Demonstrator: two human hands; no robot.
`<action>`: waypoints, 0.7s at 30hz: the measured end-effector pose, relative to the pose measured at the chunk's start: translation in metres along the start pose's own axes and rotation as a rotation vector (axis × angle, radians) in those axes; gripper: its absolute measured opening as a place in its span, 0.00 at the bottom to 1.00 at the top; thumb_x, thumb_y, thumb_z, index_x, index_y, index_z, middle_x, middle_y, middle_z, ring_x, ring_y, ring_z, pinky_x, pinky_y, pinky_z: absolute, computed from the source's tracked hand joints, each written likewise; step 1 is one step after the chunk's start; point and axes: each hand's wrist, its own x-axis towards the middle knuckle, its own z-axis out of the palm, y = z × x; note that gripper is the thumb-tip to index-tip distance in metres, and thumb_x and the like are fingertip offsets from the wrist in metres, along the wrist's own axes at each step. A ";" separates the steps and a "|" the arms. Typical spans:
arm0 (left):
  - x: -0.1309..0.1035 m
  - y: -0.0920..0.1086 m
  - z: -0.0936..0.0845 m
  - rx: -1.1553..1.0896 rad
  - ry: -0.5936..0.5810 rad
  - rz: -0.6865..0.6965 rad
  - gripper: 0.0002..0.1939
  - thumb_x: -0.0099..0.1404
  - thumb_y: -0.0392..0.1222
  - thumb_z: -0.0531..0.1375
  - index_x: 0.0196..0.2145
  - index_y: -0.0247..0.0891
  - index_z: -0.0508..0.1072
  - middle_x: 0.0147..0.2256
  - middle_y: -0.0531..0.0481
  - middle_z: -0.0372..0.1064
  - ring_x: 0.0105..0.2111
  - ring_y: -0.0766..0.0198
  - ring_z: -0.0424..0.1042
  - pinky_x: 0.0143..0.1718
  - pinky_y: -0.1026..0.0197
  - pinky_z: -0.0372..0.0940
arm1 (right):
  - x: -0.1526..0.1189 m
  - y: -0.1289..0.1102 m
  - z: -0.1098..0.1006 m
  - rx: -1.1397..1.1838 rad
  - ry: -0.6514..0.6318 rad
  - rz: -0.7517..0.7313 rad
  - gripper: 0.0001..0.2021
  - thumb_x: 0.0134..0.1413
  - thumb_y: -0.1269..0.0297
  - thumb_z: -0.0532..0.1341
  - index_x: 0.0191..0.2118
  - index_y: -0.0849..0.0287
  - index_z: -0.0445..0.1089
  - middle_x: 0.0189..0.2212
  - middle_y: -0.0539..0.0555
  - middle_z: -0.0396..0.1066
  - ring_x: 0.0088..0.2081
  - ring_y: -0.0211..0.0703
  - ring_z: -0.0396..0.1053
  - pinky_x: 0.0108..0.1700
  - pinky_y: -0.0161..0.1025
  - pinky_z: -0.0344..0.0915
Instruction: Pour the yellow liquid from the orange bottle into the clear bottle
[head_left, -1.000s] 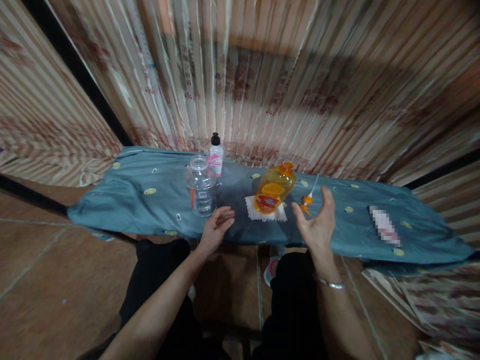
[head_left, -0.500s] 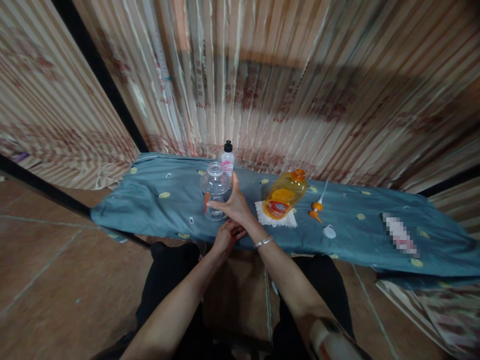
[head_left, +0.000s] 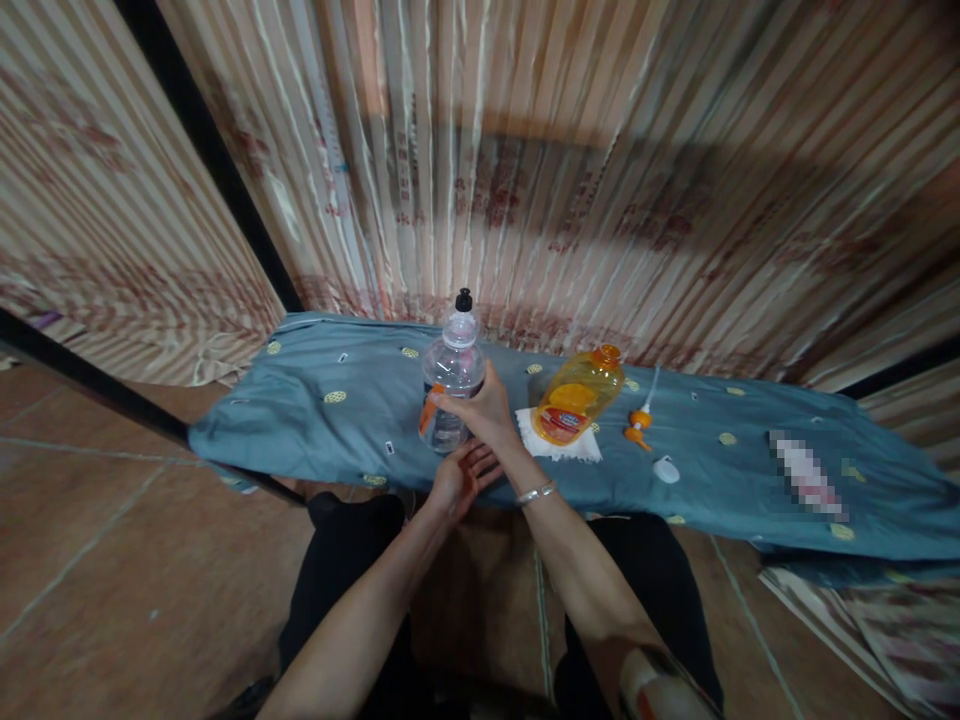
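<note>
My right hand (head_left: 487,408) is wrapped round the right side of a clear plastic bottle (head_left: 454,365) that has an open neck and an orange and dark label. Palm up, my left hand (head_left: 465,478) lies just below it with its fingers apart, near the cloth's front edge. Behind the clear bottle stands a small bottle with a black cap (head_left: 464,301), partly hidden. To the right, an orange bottle without a cap (head_left: 577,397) leans over a white cloth (head_left: 559,445). Its orange pump top (head_left: 638,425) lies farther right, beside a small white disc (head_left: 666,470).
A teal patterned cloth (head_left: 300,400) covers the narrow surface. A pixelated item (head_left: 806,475) lies at its right. Striped curtains (head_left: 525,200) hang behind, and a dark pole (head_left: 210,150) slants down at the left.
The clear bottle and my right hand have moved slightly right in the view. My left hand has turned more palm up, its fingers showing more. The whole scene has shifted a little.
</note>
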 end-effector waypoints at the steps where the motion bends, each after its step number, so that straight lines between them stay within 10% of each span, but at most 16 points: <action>1: -0.001 0.000 0.002 -0.013 -0.003 -0.010 0.21 0.73 0.49 0.64 0.59 0.38 0.72 0.58 0.41 0.72 0.53 0.51 0.76 0.53 0.43 0.75 | -0.001 -0.004 -0.004 0.016 0.014 -0.018 0.36 0.31 0.50 0.80 0.48 0.54 0.69 0.46 0.54 0.80 0.47 0.53 0.78 0.53 0.50 0.74; 7: -0.009 0.013 0.015 -0.120 0.001 -0.005 0.19 0.80 0.41 0.49 0.58 0.31 0.72 0.45 0.35 0.78 0.42 0.57 0.81 0.43 0.56 0.77 | -0.011 -0.039 -0.033 0.183 0.056 -0.124 0.41 0.29 0.48 0.81 0.51 0.56 0.71 0.45 0.54 0.80 0.46 0.52 0.78 0.53 0.48 0.75; 11: -0.024 0.033 0.026 -0.205 -0.071 0.028 0.30 0.79 0.58 0.42 0.62 0.37 0.70 0.43 0.36 0.80 0.40 0.54 0.83 0.32 0.61 0.75 | -0.019 -0.057 -0.052 0.294 0.026 -0.178 0.41 0.29 0.48 0.82 0.53 0.56 0.72 0.44 0.54 0.81 0.48 0.53 0.79 0.53 0.47 0.75; 21: -0.055 0.043 0.050 -0.305 -0.200 0.028 0.31 0.77 0.63 0.47 0.57 0.35 0.74 0.41 0.36 0.81 0.36 0.51 0.83 0.24 0.63 0.74 | -0.029 -0.068 -0.067 0.362 0.010 -0.201 0.49 0.31 0.42 0.81 0.61 0.56 0.70 0.48 0.57 0.81 0.50 0.54 0.79 0.55 0.48 0.75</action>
